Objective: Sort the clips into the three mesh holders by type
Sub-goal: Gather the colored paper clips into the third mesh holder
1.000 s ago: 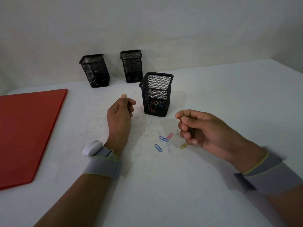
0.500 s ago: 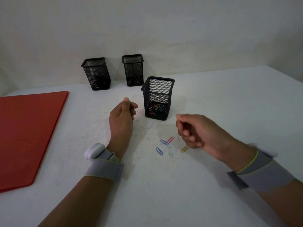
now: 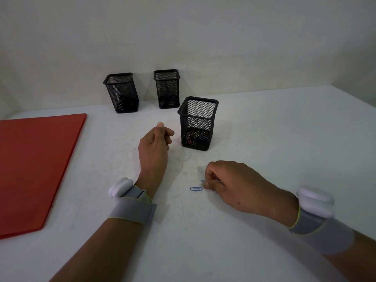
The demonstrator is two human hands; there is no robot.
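Three black mesh holders stand on the white table. The near holder has several coloured paper clips in its bottom. The far left holder and the far middle holder hold dark clips that I cannot make out. A blue paper clip lies loose on the table, and pale clips lie near it. My right hand is down on the loose clips, fingers curled, pinching at a blue clip at its fingertips and covering others. My left hand rests left of the near holder, fingers curled, nothing visible in it.
A red folder lies flat at the left of the table. A wall runs close behind the far holders. Both wrists wear grey bands with white devices.
My right hand, which held a small clip in the air, has dropped onto the loose clips and now covers most of them. My left hand has stayed put.
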